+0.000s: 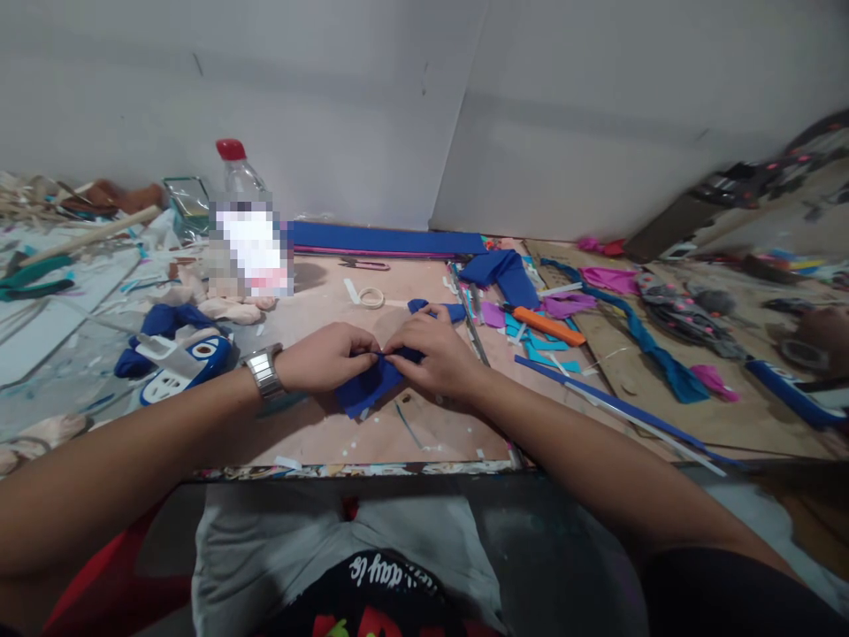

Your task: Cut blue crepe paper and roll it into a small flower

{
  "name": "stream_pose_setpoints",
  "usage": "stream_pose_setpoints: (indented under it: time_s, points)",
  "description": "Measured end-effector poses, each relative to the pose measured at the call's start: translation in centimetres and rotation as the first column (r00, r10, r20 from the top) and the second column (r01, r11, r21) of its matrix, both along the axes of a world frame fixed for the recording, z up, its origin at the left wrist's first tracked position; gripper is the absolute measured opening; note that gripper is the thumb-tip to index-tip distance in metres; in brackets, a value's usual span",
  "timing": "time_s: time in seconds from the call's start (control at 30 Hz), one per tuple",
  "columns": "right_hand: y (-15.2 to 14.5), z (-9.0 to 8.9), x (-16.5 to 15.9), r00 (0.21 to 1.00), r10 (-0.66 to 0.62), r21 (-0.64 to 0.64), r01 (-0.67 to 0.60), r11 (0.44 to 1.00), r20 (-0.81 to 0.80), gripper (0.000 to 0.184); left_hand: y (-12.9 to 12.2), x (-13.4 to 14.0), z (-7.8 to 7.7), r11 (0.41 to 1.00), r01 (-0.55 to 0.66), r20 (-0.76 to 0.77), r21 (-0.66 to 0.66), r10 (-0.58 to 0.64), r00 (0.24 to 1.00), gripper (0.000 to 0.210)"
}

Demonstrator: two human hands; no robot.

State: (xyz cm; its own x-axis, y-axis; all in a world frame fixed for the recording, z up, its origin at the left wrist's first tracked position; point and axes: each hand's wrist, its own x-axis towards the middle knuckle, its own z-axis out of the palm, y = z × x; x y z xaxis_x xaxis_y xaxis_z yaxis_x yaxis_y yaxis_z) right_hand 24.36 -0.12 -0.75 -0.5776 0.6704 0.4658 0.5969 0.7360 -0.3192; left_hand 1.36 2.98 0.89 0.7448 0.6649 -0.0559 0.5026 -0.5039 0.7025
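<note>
A blue fabric strip point(367, 387) is pinched between my two hands above the middle of the table. My left hand point(335, 356), with a metal watch on its wrist, grips the fabric between thumb and fingers. Close beside it, my right hand point(438, 354) holds the same fabric, its fingertips almost meeting the left ones. Part of the blue fabric shows past the right knuckles. A roll of tape point(370, 297) and small snips point(364, 265) lie just beyond the hands.
A bottle with a red cap point(231, 149) stands at the back left. Blue-and-white glue gun point(189, 367) lies left, near green-handled pliers point(36, 279). To the right are an orange cutter point(547, 326), fabric scraps and a teal strip point(637, 332). Another person's hand point(826, 336) shows far right.
</note>
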Motion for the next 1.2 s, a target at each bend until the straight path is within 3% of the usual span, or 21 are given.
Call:
stream_pose_setpoints:
  time_s: [0.4, 0.67, 0.8, 0.93, 1.2]
  points:
    - [0.01, -0.04, -0.12, 0.999, 0.034, 0.037, -0.033, 0.999, -0.017, 0.006, 0.4, -0.01, -0.19, 0.978, -0.037, 0.066, -0.203, 0.051, 0.997, 0.026]
    - [0.07, -0.02, -0.11, 0.999, 0.05, 0.067, -0.049, 0.997, -0.012, 0.007, 0.33, 0.06, -0.27, 0.968, -0.029, 0.089, -0.25, 0.053, 0.995, 0.025]
    - [-0.02, 0.09, -0.13, 0.999, 0.039, 0.057, -0.039, 0.998, 0.005, 0.008, 0.33, 0.1, -0.53, 0.974, -0.022, 0.095, -0.225, 0.045, 0.994, 0.041]
    - [-0.11, 0.16, -0.22, 1.0, 0.011, 0.024, -0.011, 1.0, 0.014, 0.006, 0.38, 0.05, -0.58, 0.984, -0.013, 0.094, -0.179, 0.031, 0.995, 0.038]
    - [-0.16, 0.12, -0.19, 0.999, -0.033, -0.006, 0.033, 0.999, 0.02, 0.006, -0.41, 0.34, -0.03, 0.995, -0.039, 0.046, 0.093, 0.035, 0.998, 0.029]
